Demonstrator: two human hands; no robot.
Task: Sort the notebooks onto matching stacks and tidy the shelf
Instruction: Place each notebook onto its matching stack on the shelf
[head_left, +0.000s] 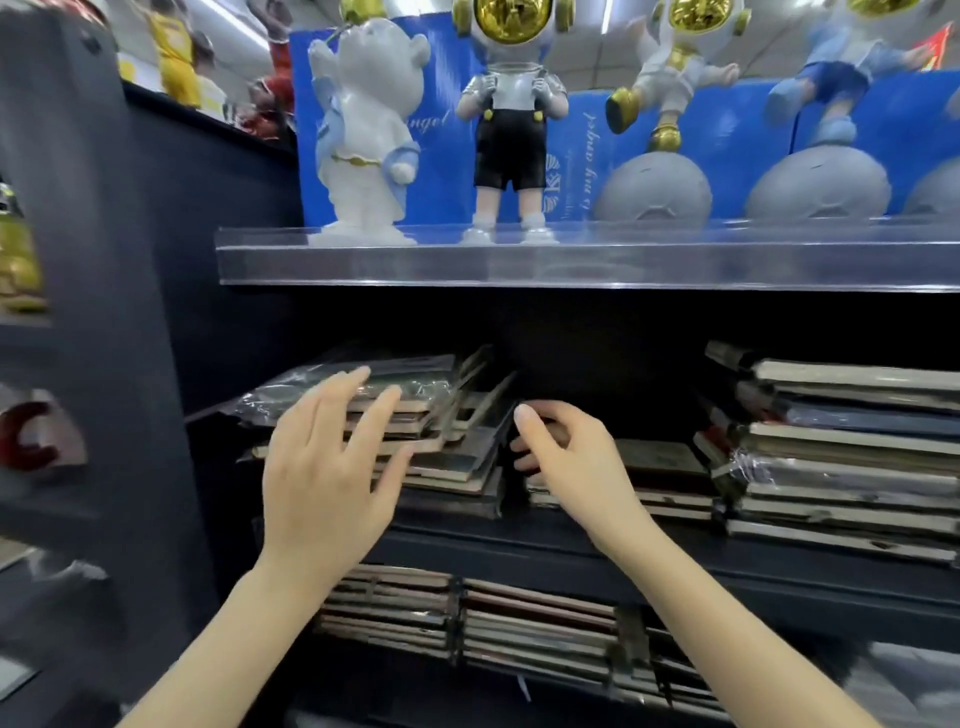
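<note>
Three piles of notebooks lie on the middle shelf (571, 545). The left stack (447, 457) is untidy, with plastic-wrapped notebooks on top and some tilted at its right side. A low middle stack (665, 478) sits beside it, and a tall right stack (841, 457) stands further along. My left hand (327, 462) hovers in front of the left stack with fingers spread, holding nothing. My right hand (566, 452) reaches into the gap between the left and middle stacks, fingers curled; whether it grips anything is hidden.
A clear acrylic shelf (519, 260) above carries a white figurine (363, 135), astronaut figurines (511, 119) and blue boxes. More notebooks (467, 618) fill the shelf below. A dark panel (104, 312) stands at the left.
</note>
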